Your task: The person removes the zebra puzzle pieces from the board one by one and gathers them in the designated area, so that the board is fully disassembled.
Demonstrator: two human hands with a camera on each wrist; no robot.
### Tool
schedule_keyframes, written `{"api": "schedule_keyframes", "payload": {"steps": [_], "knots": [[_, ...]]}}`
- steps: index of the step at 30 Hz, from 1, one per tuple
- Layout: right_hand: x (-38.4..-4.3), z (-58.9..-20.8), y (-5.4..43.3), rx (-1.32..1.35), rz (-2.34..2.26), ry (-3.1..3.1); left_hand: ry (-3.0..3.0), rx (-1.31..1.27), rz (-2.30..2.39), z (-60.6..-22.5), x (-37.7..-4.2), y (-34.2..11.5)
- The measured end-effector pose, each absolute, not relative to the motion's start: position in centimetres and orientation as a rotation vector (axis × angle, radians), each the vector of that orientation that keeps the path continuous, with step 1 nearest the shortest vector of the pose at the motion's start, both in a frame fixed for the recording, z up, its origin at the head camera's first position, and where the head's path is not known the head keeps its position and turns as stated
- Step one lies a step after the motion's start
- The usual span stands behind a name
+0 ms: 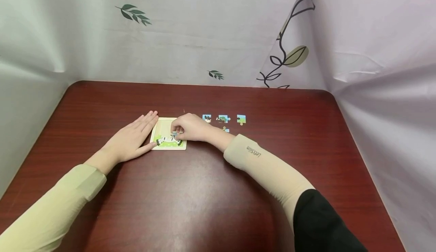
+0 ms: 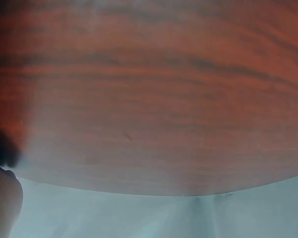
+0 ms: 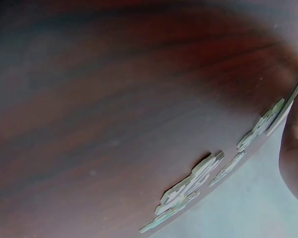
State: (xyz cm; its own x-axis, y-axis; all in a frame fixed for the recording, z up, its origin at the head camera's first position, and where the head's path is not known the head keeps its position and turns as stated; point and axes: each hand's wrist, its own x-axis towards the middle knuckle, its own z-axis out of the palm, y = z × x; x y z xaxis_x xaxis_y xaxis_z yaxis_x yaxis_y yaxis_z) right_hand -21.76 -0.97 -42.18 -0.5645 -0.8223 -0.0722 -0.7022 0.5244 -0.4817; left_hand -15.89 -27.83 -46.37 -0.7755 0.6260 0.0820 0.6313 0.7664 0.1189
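Observation:
A small jigsaw tray [image 1: 164, 126] lies on the table, its lower part filled with pieces showing a zebra on green grass [image 1: 167, 142]. My left hand [image 1: 131, 140] lies flat along the tray's left side, fingers straight, thumb at the lower left corner. Over the tray's right half, my right hand [image 1: 192, 127] pinches a small bluish puzzle piece [image 1: 175, 133] between curled fingers and thumb, close above the zebra's back. The fingers partly cover that piece. In the right wrist view, only part of the right hand [image 3: 294, 144] shows at the edge, by the tray's side.
Right of the tray lie loose jigsaw pieces: one with black and white [image 1: 206, 118], one with dark green [image 1: 223, 119], one blue and green [image 1: 241, 119], and another [image 1: 226, 130] partly behind the right forearm. A pale curtain [image 1: 177, 47] hangs behind the reddish-brown table [image 1: 190, 195].

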Motion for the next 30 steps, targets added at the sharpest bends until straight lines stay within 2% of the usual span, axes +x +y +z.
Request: {"api": "schedule_keyframes", "payload": {"steps": [18, 30], "knots": [[-21.7, -41.8, -0.8, -1.205, -0.639, 2.492, -2.917, -1.037, -0.241, -46.2, -15.8, -27.8], [-22.6, -41.3, 2.8, -1.071, -0.878, 2.416, -2.964, -1.013, -0.231, -46.0, -15.8, -27.6]]}}
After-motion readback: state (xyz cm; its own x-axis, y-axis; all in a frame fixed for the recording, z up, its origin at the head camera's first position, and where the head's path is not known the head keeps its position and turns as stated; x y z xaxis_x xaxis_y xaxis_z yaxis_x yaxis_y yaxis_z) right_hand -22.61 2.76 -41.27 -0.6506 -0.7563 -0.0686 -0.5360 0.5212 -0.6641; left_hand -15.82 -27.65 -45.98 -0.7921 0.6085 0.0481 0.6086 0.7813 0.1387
